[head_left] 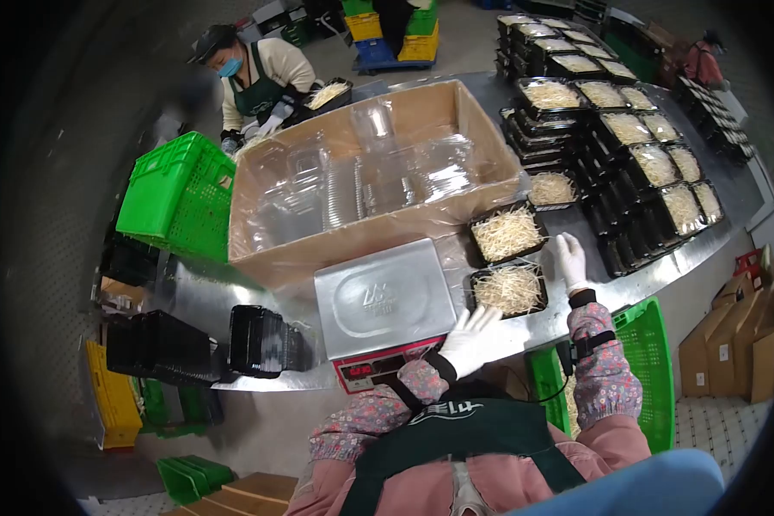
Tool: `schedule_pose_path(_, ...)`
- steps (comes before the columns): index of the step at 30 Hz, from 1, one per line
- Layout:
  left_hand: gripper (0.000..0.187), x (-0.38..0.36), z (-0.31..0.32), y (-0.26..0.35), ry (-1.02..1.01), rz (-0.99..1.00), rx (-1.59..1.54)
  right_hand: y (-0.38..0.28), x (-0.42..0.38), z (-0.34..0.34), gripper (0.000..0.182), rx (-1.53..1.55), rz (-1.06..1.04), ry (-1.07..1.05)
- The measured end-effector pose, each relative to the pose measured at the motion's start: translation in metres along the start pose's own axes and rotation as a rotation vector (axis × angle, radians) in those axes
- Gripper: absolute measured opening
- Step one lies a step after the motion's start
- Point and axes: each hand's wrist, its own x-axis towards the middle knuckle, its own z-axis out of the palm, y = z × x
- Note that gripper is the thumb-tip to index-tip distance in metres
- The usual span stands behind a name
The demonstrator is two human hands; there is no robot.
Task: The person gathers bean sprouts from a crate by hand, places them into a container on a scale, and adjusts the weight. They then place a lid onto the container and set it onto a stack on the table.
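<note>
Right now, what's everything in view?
Table: 1, silver, centre.
Scale: 1, silver-red, near edge.
Carton: 1, brown, behind scale.
Lids: many, clear, inside carton.
Open trays: 2, black, pale strands inside, right of scale.
Lidded trays: many, black, stacked right.
Tray stacks: several, black, left of scale.
Crates: several, green, yellow, blue; left, right, back.
Boxes: several, brown, floor, both sides.
Co-workers: 2, pale and reddish tops, background.
Apron: 1, green, bottom.
Sleeves: 2, floral, bottom.
Left hand: 1, white-gloved, by nearer open tray.
Right hand: 1, white-gloved, right of trays.
</note>
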Motion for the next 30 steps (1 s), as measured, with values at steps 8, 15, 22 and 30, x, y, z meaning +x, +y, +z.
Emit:
schedule_pose_path(8,0.034,-0.038,-0.015,0.005,0.095,-0.121,-0.737,-0.013,0.031,0.035,0.020,0.352,0.509,-0.191)
schedule_pose_path(15,0.030,-0.098,-0.063,-0.045,0.572,-0.422,-0.931,-0.056,0.027,0.002,0.015,0.425,0.498,-0.256)
schedule_pose_path(22,0.055,-0.127,-0.093,-0.065,0.888,-0.469,-0.932,-0.155,-0.034,0.004,0.013,0.643,0.430,-0.384)
schedule_pose_path(30,0.098,-0.106,-0.093,-0.103,0.598,-0.476,0.142,-0.186,-0.154,0.147,0.022,0.598,0.572,-0.630)
